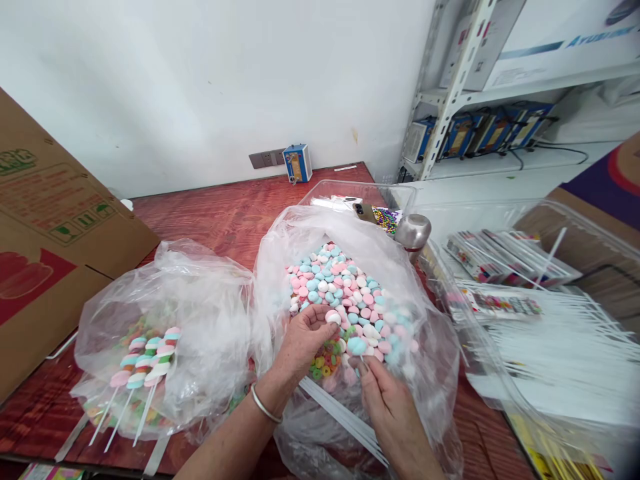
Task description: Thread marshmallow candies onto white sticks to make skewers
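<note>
In the head view, an open clear plastic bag (pixel 310 230) holds many pink, blue and white marshmallows (pixel 345 280), with ring-shaped gummies (pixel 325 360) at its near side. My left hand (pixel 307 337), a bangle on its wrist, pinches a white and pink marshmallow (pixel 333 318) over the pile. Close by on the right, my right hand (pixel 383 393) grips a thin white stick with a blue marshmallow (pixel 357 345) at its top; most of the stick is hidden by the fingers. Several white sticks (pixel 345 413) lie across the bag between my forearms.
Left, three candy skewers (pixel 145 360) rest on another plastic bag (pixel 200 300) beside a cardboard box (pixel 60 227). Right, a clear bin (pixel 480 360) contains white sticks and packets. Behind stand a metal cup (pixel 413 232), a clear tray (pixel 360 187) and a blue box (pixel 298 164).
</note>
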A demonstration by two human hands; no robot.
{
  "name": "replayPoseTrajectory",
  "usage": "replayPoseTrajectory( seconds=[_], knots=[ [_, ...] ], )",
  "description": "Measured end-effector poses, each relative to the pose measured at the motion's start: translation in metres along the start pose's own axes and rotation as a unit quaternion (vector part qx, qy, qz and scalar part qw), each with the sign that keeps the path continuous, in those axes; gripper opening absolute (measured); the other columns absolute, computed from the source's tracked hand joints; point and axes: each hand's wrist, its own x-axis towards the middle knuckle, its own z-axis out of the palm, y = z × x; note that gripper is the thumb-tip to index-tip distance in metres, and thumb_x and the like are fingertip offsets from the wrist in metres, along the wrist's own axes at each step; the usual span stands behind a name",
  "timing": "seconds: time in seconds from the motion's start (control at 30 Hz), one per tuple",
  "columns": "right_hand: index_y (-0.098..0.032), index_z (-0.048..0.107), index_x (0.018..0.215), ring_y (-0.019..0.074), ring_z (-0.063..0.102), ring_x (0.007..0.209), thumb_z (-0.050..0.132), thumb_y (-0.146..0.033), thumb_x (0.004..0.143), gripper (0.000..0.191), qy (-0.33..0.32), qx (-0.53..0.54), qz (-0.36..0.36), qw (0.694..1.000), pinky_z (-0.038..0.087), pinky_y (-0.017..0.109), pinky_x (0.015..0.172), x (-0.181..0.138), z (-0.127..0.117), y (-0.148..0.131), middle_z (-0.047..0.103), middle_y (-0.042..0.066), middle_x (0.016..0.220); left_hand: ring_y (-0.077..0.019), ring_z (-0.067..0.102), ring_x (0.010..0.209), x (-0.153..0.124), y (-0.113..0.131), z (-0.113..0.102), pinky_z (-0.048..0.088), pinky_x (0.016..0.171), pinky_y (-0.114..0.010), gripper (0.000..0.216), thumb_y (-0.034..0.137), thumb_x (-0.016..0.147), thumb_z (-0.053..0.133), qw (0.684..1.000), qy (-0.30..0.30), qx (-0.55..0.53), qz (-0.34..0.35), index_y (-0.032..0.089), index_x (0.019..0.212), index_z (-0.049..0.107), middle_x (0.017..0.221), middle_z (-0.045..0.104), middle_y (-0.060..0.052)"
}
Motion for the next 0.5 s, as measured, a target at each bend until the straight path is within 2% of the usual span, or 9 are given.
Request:
replayPoseTrajectory(
  seconds=[0.13,0.3,0.5],
  knots=[
    [-0.023,0.052,0.077,0.0155,0.045,0.054,0.037,-0.046,0.096,0.034,-0.062,0.031,0.029,0.997,0.034,0.024,0.049,-0.009,-0.002,0.000,0.047,-0.004,0.057,-0.0138,0.066,0.077,0.003,0.003,-0.002,0.054,0.072,-0.026,0.041,0.032,0.062,0.083,0.999,0.025,0.008,0.018,0.015,0.095,0.065,0.090,0.070,-0.005],
    [-0.023,0.047,0.074,0.0118,0.035,0.048,0.040,-0.050,0.094,0.034,-0.090,0.101,0.081,0.988,0.028,0.022,0.044,-0.007,-0.001,0.001,0.039,-0.007,0.053,-0.0149,0.067,0.078,0.001,0.004,-0.003,0.054,0.072,-0.027,0.037,0.031,0.066,0.080,0.999,0.000,0.048,0.024,0.015,0.096,0.065,0.091,0.072,-0.006],
    [-0.023,0.046,0.084,0.0075,0.020,0.035,0.042,-0.052,0.094,0.030,-0.130,0.238,0.163,0.949,0.020,0.020,0.036,-0.009,0.004,-0.002,0.033,-0.013,0.043,-0.0135,0.066,0.072,-0.001,-0.005,-0.004,0.052,0.066,-0.023,0.028,0.026,0.075,0.072,0.993,-0.027,0.096,0.061,0.016,0.099,0.065,0.078,0.070,-0.002]
  ],
)
